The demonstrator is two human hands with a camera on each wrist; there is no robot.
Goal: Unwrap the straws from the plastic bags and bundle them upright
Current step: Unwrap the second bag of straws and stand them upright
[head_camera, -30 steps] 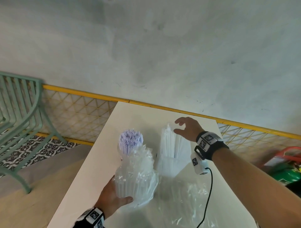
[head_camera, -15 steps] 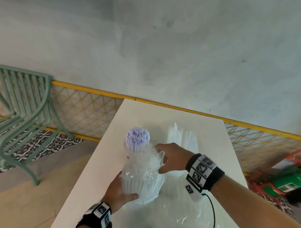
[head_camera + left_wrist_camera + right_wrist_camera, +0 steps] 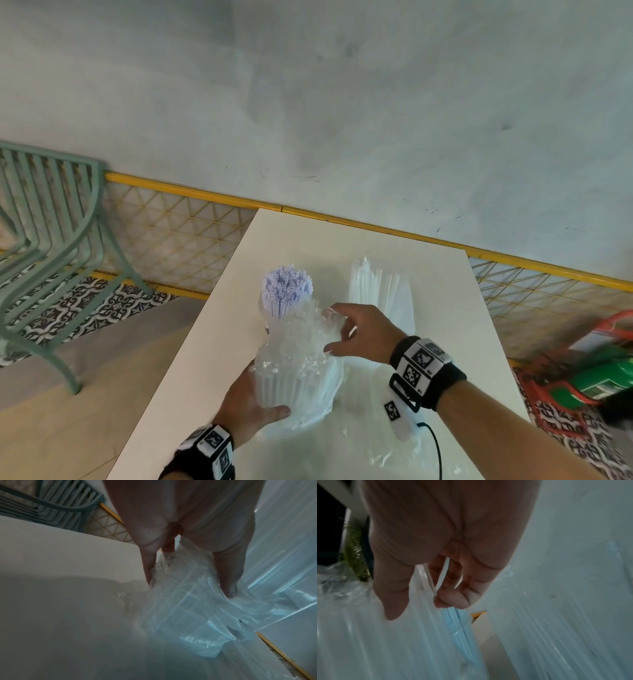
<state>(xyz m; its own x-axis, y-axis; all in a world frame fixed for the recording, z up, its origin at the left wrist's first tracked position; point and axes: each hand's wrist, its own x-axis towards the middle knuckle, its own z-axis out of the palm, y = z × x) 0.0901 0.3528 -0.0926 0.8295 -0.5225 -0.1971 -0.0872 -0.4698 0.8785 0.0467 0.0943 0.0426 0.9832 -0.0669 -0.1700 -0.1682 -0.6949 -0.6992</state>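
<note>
Gripping the base of the wrapped straw bundle [image 3: 294,383], the left hand [image 3: 251,409] curls round its lower part, thumb across the front, and keeps it standing on the white table [image 3: 191,377]. Loose plastic film [image 3: 370,445] lies spread on the near end of the table, under and beside the bundle.

Change noted: a second ago the right hand [image 3: 363,334] was raised over the far white bundle, holding nothing; half a second ago it had crossed to the near bundle; it now pinches the crumpled plastic bag [image 3: 308,329] at the top of that bundle between thumb and fingertips. The right wrist view shows film and a few thin straws caught between the fingers [image 3: 452,600]. The left hand has not shifted its grasp.

Meaning for the task: the far bundle appears settled, and work has passed to stripping the bag from the near one. The bag is bunched partway down, so removal looks begun but not finished.

Beyond the hands, the lilac straws [image 3: 287,287] stand upright and unwrapped. To their right, the clear-wrapped white straws [image 3: 380,294] stand near the table's far edge, well short of the yellow rail [image 3: 342,222]
</note>
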